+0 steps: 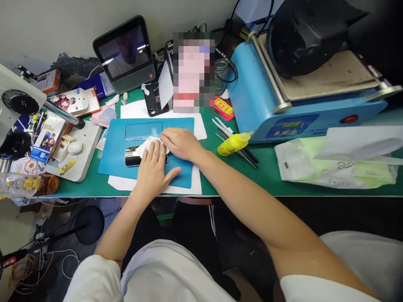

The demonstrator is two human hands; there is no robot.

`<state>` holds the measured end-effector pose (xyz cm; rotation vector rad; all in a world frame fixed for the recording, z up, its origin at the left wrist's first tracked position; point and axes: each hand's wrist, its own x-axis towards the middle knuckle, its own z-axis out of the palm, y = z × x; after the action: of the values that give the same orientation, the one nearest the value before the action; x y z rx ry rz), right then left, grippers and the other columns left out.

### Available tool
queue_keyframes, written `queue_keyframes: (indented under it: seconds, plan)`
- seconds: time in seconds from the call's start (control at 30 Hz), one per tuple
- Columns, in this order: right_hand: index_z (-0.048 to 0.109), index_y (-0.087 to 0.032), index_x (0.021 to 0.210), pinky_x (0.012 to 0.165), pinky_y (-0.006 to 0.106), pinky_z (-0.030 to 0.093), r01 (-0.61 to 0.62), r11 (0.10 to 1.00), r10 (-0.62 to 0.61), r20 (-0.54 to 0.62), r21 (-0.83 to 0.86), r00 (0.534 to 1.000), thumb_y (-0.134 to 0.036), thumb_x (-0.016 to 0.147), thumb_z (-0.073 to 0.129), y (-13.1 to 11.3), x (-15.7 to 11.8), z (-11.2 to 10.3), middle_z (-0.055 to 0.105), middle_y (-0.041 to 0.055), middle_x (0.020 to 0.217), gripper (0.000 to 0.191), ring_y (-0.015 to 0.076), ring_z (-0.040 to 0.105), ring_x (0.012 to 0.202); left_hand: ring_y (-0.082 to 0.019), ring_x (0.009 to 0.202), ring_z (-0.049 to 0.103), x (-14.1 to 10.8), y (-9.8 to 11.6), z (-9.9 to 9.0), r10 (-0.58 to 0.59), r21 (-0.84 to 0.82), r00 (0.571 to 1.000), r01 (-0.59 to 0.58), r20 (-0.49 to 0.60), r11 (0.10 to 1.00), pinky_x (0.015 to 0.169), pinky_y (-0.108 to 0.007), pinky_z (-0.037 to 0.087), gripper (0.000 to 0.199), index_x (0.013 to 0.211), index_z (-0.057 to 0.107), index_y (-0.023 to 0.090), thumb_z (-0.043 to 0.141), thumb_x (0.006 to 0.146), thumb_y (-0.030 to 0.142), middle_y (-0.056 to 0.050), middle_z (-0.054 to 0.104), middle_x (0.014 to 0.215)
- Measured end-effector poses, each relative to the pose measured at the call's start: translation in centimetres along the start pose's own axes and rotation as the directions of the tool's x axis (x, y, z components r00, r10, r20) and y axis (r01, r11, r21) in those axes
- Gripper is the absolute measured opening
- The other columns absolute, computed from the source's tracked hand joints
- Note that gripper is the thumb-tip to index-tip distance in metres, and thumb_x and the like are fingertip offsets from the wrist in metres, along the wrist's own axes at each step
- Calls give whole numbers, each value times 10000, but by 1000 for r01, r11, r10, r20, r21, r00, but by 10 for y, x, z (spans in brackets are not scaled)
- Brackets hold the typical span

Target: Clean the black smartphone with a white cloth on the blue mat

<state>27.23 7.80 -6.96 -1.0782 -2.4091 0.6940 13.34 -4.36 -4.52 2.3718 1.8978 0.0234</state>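
A dark phone (131,157) lies on a blue mat (115,167), partly covered by a white tissue (145,147). My left hand (153,167) rests flat on the tissue over the phone, fingers stretched out and thumb spread wide. At the tissue's right edge, my right hand (181,143) has its fingers curled, their tips against the tissue. What is under those fingers is mostly hidden. Just beyond the phone lies a clear, dark-edged screen-shaped sheet (138,131), which looks like a screen protector.
Right of the mat are a yellow squeeze bottle (233,144), several tweezers-like tools (252,157) and a blue machine (252,92). A plastic packet (302,163) lies near the front edge. A smart display (126,54) and a phone case (154,98) stand behind. Boxes (45,136) crowd the left.
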Motion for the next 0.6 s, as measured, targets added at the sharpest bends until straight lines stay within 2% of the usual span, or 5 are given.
queue_keyframes:
  seconds: [0.1, 0.2, 0.4, 0.5, 0.6]
  plan:
    - [654, -227, 946, 764, 376, 394, -6, 1000, 6, 0, 4, 1000, -304, 1081, 371, -1, 1, 0, 766, 110, 1024, 323, 280, 675, 965, -372, 1665, 228, 2, -1, -3, -6, -27, 1000, 6, 14, 1000, 1338, -564, 254, 867, 1686, 308, 20, 349, 1095, 653, -263, 277, 1756]
    - [649, -240, 936, 781, 371, 410, 5, 1000, -5, -6, -9, 1000, -331, 1095, 368, -1, 1, 1, 765, 107, 1034, 336, 276, 669, 964, -377, 1660, 249, 1, -1, -2, -24, -49, 1000, 23, -17, 999, 1332, -582, 255, 845, 1689, 323, 50, 360, 1094, 648, -245, 302, 1753]
    - [638, -241, 918, 819, 368, 430, 12, 1000, -12, -32, 14, 999, -329, 1085, 373, 2, -4, 2, 756, 105, 1011, 326, 273, 655, 968, -402, 1654, 257, 0, 9, 6, -49, -68, 997, 45, -62, 997, 1330, -586, 243, 907, 1683, 335, 50, 415, 1059, 705, -256, 303, 1751]
    - [610, -248, 871, 815, 364, 433, 20, 999, -18, -47, 32, 999, -327, 1076, 377, 4, -6, 2, 742, 94, 962, 320, 264, 649, 932, -407, 1652, 262, -1, 12, 7, -49, -86, 997, 44, -53, 995, 1331, -588, 242, 945, 1679, 340, 45, 406, 1044, 742, -259, 300, 1752]
    - [566, -244, 818, 788, 360, 418, 8, 999, -7, -43, 41, 999, -308, 1062, 397, 4, -5, 2, 720, 88, 915, 304, 250, 642, 894, -391, 1665, 228, -6, 4, 5, -48, -98, 999, 46, -19, 994, 1334, -577, 251, 937, 1687, 333, 69, 362, 1049, 754, -236, 284, 1766]
